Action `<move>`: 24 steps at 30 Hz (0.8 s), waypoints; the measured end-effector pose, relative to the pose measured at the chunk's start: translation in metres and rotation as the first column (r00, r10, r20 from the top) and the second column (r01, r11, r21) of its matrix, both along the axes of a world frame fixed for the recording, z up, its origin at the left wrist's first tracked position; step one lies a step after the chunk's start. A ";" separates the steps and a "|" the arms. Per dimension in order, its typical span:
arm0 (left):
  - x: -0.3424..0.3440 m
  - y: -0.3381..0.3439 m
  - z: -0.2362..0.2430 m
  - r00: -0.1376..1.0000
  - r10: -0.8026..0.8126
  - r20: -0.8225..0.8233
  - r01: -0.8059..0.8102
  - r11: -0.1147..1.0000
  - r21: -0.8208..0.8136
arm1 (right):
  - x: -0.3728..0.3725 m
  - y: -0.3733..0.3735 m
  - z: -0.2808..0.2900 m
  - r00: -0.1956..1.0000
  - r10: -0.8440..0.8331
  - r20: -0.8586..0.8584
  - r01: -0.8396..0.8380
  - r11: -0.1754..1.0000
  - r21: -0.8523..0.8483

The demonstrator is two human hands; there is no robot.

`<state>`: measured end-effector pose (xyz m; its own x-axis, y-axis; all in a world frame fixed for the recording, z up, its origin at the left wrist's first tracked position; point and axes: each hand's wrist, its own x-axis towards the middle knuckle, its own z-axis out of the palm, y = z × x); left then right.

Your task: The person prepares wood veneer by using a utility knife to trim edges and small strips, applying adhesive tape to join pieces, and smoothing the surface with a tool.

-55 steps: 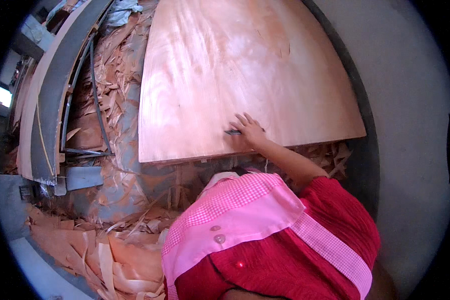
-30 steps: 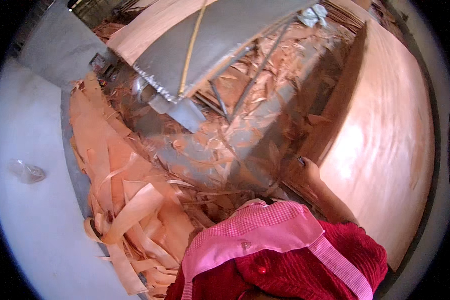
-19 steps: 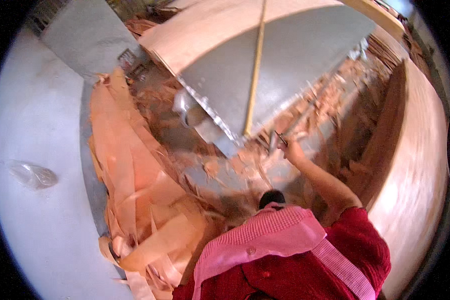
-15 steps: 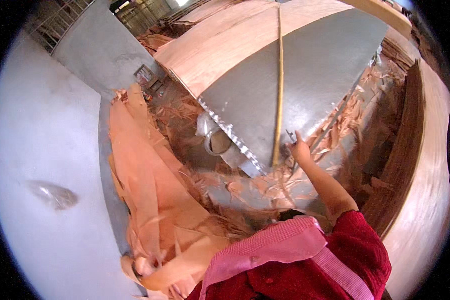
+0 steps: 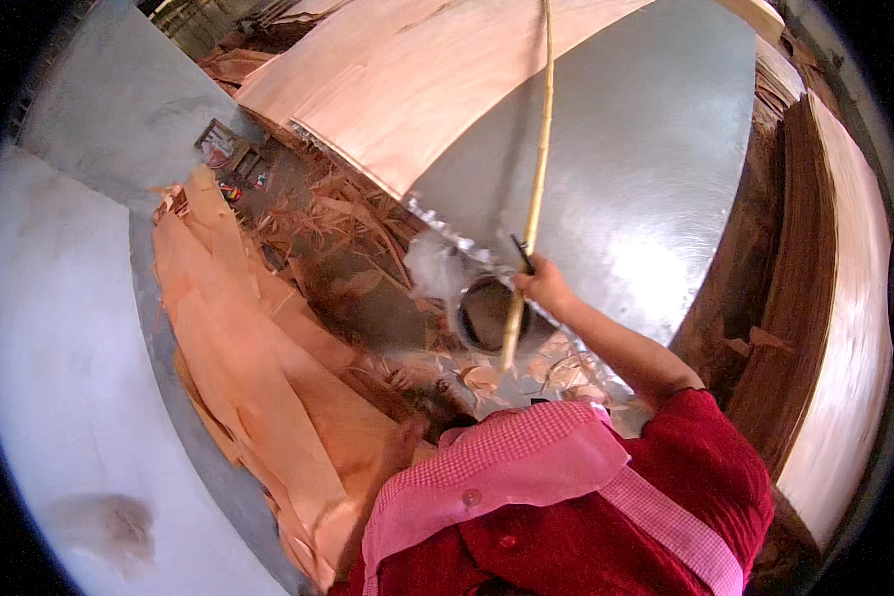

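My right hand (image 5: 543,283) is closed around a small dark tool (image 5: 522,254) whose kind I cannot make out. Its fingers also meet a long, thin wooden pole (image 5: 541,149), though whether they grip it is unclear. The pole lies across a broad, glossy grey sheet (image 5: 626,149), its near end sticking out past the sheet's edge. Pale wood veneer (image 5: 397,89) covers the sheet's far left side. What seems to be my left hand (image 5: 402,442) is a smear beside orange-brown veneer strips (image 5: 258,368); its fingers cannot be made out.
Below the sheet's ragged white edge stands a round bucket (image 5: 464,320) beside a clear plastic bag (image 5: 432,266). Veneer scraps (image 5: 343,223) litter the floor. A tall veneer stack (image 5: 795,298) rises on the right; a pale wall (image 5: 70,348) runs along the left.
My right hand has moved left to the pole, and the pole's near end has come closer to me. The left hand has risen from the lower left. The whole view has shifted.
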<state>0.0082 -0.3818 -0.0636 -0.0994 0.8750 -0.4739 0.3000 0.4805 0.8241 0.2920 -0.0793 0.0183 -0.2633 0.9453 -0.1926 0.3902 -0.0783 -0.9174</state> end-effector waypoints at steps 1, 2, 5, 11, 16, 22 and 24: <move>-0.028 0.027 0.011 0.997 -0.056 0.056 0.048 0.990 0.136 | -0.045 -0.006 0.005 1.000 -0.002 -0.006 0.002 1.000 0.004; -0.046 0.060 0.031 0.980 -0.073 0.184 0.034 0.978 0.205 | -0.080 -0.016 0.013 1.000 -0.007 0.003 0.007 1.000 0.003; -0.075 0.160 0.145 0.779 0.088 0.620 -0.037 0.995 -0.094 | -0.161 -0.027 0.056 0.946 0.298 -0.130 -0.320 0.922 -0.219; -0.203 0.261 0.191 0.962 0.027 0.271 0.020 0.985 -0.171 | -0.208 0.085 0.055 0.857 0.200 0.475 -0.293 0.947 0.130; -0.311 0.343 0.179 0.998 -0.063 -0.005 0.063 0.998 -0.031 | -0.279 0.210 0.023 0.715 0.258 0.650 -0.490 0.848 0.203; -0.356 0.406 0.165 0.996 -0.092 0.020 0.092 0.996 0.004 | -0.293 0.258 0.017 0.637 0.455 0.622 -0.595 0.804 0.021; -0.368 0.442 0.161 0.991 -0.121 0.051 0.122 0.992 -0.023 | -0.290 0.270 0.025 0.631 0.535 0.561 -0.545 0.821 -0.170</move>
<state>-0.3595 0.0597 0.0972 0.0308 0.8664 -0.4985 0.3170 0.4645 0.8269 0.0021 0.1906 0.0436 -0.5750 0.6736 -0.4643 0.7952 0.3268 -0.5107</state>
